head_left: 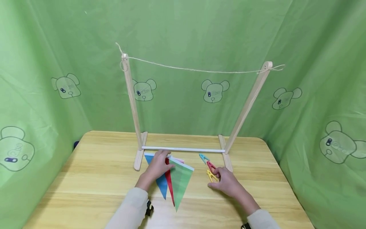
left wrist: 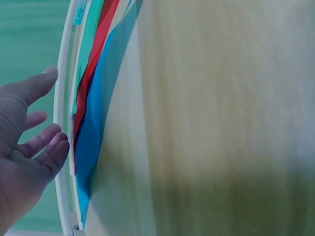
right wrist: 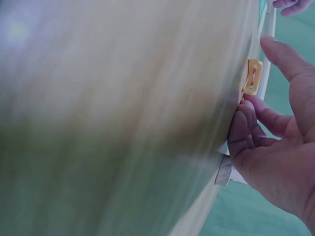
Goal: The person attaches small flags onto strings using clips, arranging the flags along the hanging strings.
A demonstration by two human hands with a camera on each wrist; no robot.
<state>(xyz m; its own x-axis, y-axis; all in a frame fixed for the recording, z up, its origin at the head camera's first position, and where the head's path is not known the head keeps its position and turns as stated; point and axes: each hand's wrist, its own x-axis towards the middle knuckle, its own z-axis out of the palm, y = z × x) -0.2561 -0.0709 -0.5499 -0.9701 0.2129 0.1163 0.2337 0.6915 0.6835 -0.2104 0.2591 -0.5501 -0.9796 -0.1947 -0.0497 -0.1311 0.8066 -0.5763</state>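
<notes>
Three triangular flags, blue (head_left: 162, 185), red (head_left: 168, 181) and green (head_left: 181, 179), lie fanned and overlapping on the table. Over their top edges is the left hand (head_left: 155, 168), thumb and fingers apart; in the left wrist view this hand (left wrist: 32, 142) grips nothing, beside the blue flag (left wrist: 89, 142). A blue clip (head_left: 204, 158), a red clip (head_left: 211, 166) and a yellow clip (head_left: 211, 176) lie in a slanting row. The right hand (head_left: 228, 183) is at the yellow and red ones. In the right wrist view, its thumb stands away from the yellow clip (right wrist: 253, 77).
Behind the flags stands a wooden frame, with a left post (head_left: 132, 98), a right post (head_left: 247, 108) and a white bottom bar (head_left: 183, 149). A string (head_left: 188, 69) sags between the post tops. Something pink (head_left: 180, 160) shows behind the green flag. Green curtains surround the table (head_left: 94, 181).
</notes>
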